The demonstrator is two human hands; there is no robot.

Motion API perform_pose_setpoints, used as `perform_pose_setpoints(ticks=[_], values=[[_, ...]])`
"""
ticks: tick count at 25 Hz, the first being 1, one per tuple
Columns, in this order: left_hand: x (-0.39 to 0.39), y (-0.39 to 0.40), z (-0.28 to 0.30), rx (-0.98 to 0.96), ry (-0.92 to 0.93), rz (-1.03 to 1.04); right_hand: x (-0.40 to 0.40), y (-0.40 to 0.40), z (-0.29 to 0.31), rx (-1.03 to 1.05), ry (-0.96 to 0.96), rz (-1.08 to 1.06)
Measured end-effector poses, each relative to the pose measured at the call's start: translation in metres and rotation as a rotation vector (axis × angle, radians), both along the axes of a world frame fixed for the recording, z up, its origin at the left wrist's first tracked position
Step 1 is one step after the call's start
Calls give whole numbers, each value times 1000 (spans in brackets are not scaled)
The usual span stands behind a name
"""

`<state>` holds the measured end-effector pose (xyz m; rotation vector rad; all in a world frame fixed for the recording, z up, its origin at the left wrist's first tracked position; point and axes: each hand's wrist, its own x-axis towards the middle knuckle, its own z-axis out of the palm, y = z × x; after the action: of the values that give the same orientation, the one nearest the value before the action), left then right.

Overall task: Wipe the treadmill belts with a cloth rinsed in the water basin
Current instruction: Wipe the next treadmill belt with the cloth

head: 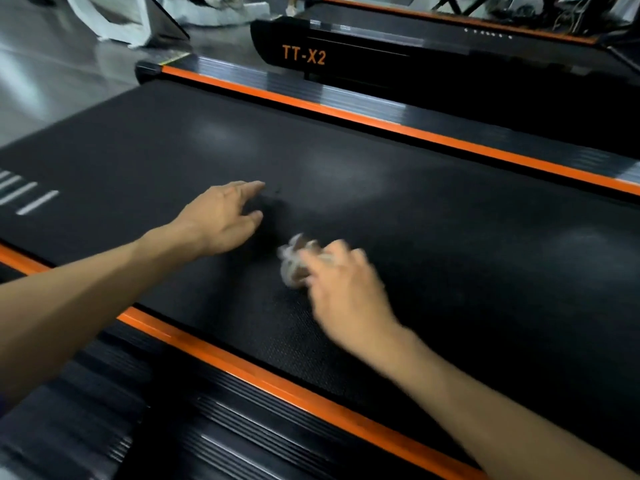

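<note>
A wide black treadmill belt (381,174) fills the view, with orange strips along both sides. My right hand (341,285) grips a small crumpled whitish cloth (294,258) and holds it down on the middle of the belt; hand and cloth are motion-blurred. To the left of the cloth, my left hand (225,216) reaches over the belt with straight fingers, its fingertips at or just above the surface. No water basin is in view.
The near side rail (242,403) with its orange strip runs under my forearms. A second treadmill marked TT-X2 (304,57) stands beyond the far rail. Grey floor (62,84) and white packing material (114,22) lie at the upper left.
</note>
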<state>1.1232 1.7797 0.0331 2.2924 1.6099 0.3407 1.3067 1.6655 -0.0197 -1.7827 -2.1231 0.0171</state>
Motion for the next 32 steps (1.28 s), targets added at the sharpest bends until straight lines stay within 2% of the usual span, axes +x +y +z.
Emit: perform_pose_setpoints(ticks=[3, 5, 7, 9, 11, 14, 16, 18, 22, 25, 28, 32], values=[[-2, 2, -4, -31, 29, -4, -55, -21, 6, -109, 133, 380], [-11, 7, -3, -61, -2, 42, -57, -18, 7, -177, 225, 470], [-22, 10, -2, -74, -44, 98, -43, -5, 4, -145, 220, 443], [-32, 10, -1, -119, -58, 134, -20, 21, 2, -56, 115, 325], [-37, 8, 0, -160, -39, 141, 16, 60, 0, 18, 19, 78], [-35, 8, 2, -165, -49, 150, 71, 104, 5, -55, 80, -392], [-30, 11, 4, -143, -57, 149, 63, 107, 6, -87, 17, -462], [-21, 13, 2, -137, -59, 143, 24, 91, 4, -49, -68, -247], [-8, 16, -9, -121, -49, 108, -53, 26, 2, -7, -55, 366], [-11, 19, -15, -136, -37, 119, -53, 9, 3, -32, -37, 516], [-15, 21, -17, -151, -16, 143, -21, 37, 3, -46, 23, 399], [-11, 23, -20, -187, 10, 143, 77, 93, -6, 37, -3, -30]])
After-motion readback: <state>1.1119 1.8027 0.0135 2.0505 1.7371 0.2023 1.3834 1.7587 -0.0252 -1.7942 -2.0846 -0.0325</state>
